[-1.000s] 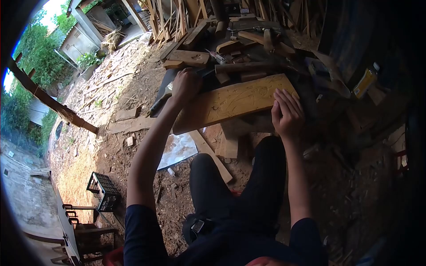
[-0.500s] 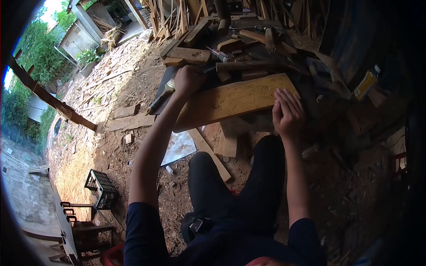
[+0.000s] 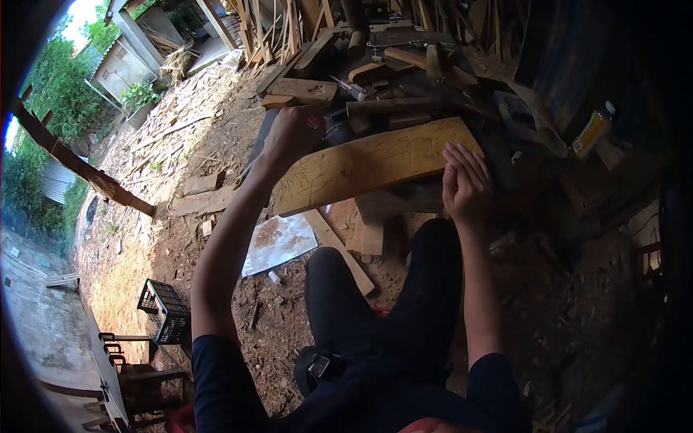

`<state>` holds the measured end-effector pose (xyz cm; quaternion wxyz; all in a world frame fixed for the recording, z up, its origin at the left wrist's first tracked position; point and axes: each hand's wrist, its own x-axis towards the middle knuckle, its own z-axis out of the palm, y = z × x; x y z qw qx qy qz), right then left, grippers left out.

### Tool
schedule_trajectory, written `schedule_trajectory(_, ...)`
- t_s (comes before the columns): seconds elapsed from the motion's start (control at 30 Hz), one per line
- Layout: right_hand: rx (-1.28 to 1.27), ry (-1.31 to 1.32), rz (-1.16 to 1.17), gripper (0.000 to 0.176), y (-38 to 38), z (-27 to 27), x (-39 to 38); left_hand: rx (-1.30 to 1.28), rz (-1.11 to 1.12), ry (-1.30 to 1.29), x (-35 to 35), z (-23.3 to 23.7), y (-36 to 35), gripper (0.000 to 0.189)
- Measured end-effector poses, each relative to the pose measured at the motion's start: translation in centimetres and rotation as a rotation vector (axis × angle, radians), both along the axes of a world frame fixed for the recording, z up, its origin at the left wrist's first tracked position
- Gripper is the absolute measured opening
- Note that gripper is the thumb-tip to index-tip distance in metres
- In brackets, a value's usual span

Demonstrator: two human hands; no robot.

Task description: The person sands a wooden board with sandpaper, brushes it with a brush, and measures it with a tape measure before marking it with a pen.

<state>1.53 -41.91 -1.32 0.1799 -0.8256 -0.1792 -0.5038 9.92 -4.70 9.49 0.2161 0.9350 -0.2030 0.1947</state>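
Observation:
A long yellowish wooden board (image 3: 368, 162) with carved lines on its upper face lies across the work surface in front of my knees. My right hand (image 3: 468, 179) rests on the board's right end, fingers stretched out over its face. Above the left end of the board is my left hand (image 3: 296, 130), curled closed. Whatever it may hold is hidden by the hand. Just beyond it lie a wooden block (image 3: 304, 89) and a screwdriver-like tool (image 3: 351, 88) with a pale handle.
Several timber offcuts and a long wooden handle (image 3: 397, 106) clutter the bench behind the board. A yellow-labelled bottle (image 3: 593, 133) stands at the right. Below lie a whitish sheet (image 3: 280, 244) and a narrow plank (image 3: 339, 252). A black crate (image 3: 166, 310) sits on the ground at left.
My left hand has shifted slightly left, and its elbow has swung outward. More of the carving at the board's left end shows. My right hand stays on the board.

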Motion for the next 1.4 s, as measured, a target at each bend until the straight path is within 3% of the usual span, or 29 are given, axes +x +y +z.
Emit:
schedule_trajectory(0.13, 0.005, -0.001, -0.006, 0.027, 0.1, 0.0, 0.0, -0.016, 0.024, 0.055, -2.0, 0.1, 0.5, 0.012)
schedule_trajectory(0.23, 0.005, -0.003, 0.001, 0.027, 0.1, 0.1, 0.1, 0.034, -0.06, -0.143, -0.8, -1.6, 1.3, 0.013)
schedule_trajectory(0.37, -0.004, -0.002, -0.002, 0.027, 0.1, 0.1, -0.1, 0.054, 0.078, 0.146, -0.1, -0.9, -0.6, 0.014)
schedule_trajectory(0.47, 0.001, -0.008, 0.004, 0.027, 0.2, 0.0, 0.1, 0.235, 0.041, -0.036, 1.8, -2.4, -0.9, 0.015)
schedule_trajectory(0.57, 0.009, -0.008, 0.007, 0.026, 0.1, -0.1, 0.2, 0.332, 0.159, -0.033, 3.0, -3.3, -1.7, 0.013)
schedule_trajectory(0.67, 0.012, -0.008, 0.002, 0.026, 0.0, -0.2, -0.1, 0.383, 0.115, 0.087, 3.0, -2.0, -1.7, 0.01)
schedule_trajectory(0.77, 0.008, -0.015, 0.01, 0.025, 0.0, -0.1, 0.2, 0.261, 0.055, 0.07, 0.9, 0.0, -1.5, 0.016)
schedule_trajectory(1.0, -0.003, -0.003, 0.016, 0.025, -0.1, 0.2, 0.0, 0.176, 0.023, -0.193, -7.7, 4.1, -1.4, 0.013)
schedule_trajectory(1.1, 0.097, 0.021, 0.1, 0.036, 0.3, 0.6, -0.8, 0.104, -0.026, -0.222, -13.9, 3.8, -3.3, 0.016)
schedule_trajectory(1.27, 0.07, 0.336, 0.668, 0.072, 5.5, 1.3, -8.7, -0.174, -0.333, -0.141, -20.9, 0.6, -7.5, 0.023)
schedule_trajectory(1.37, 0.087, 0.351, 0.765, 0.079, 7.7, 1.0, -10.7, -0.245, -0.407, -0.065, -22.9, -1.7, -9.3, 0.024)
schedule_trajectory(1.4, 0.152, 0.431, 0.812, 0.07, 7.5, 0.9, -11.0, -0.262, -0.43, -0.051, -22.7, -1.8, -9.3, 0.023)
